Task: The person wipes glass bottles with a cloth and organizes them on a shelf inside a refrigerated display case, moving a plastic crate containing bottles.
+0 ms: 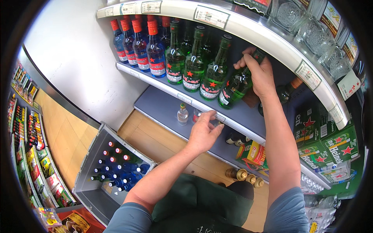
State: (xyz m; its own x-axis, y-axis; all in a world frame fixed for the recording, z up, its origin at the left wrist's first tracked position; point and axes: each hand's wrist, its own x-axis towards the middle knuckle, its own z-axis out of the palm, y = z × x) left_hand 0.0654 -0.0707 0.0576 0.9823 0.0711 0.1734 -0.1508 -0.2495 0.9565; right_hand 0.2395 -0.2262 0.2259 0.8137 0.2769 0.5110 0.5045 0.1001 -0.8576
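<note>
On the middle shelf, my right hand grips the neck of a green glass liquor bottle, which leans a little at the right end of a row. Beside it stand more green bottles with red stars, then blue bottles with red caps farther left. My left hand hovers in front of the shelf edge with fingers apart and nothing in it. Behind it, on the lower shelf, stands a small clear bottle; another small bottle is partly hidden by my fingers.
A grey plastic crate holding several bottles stands on the floor at left. Gold-capped bottles are by my legs. Green Heineken cartons are stacked at right. A price-tagged shelf edge overhangs my right hand. A dark bottle stands behind my forearm.
</note>
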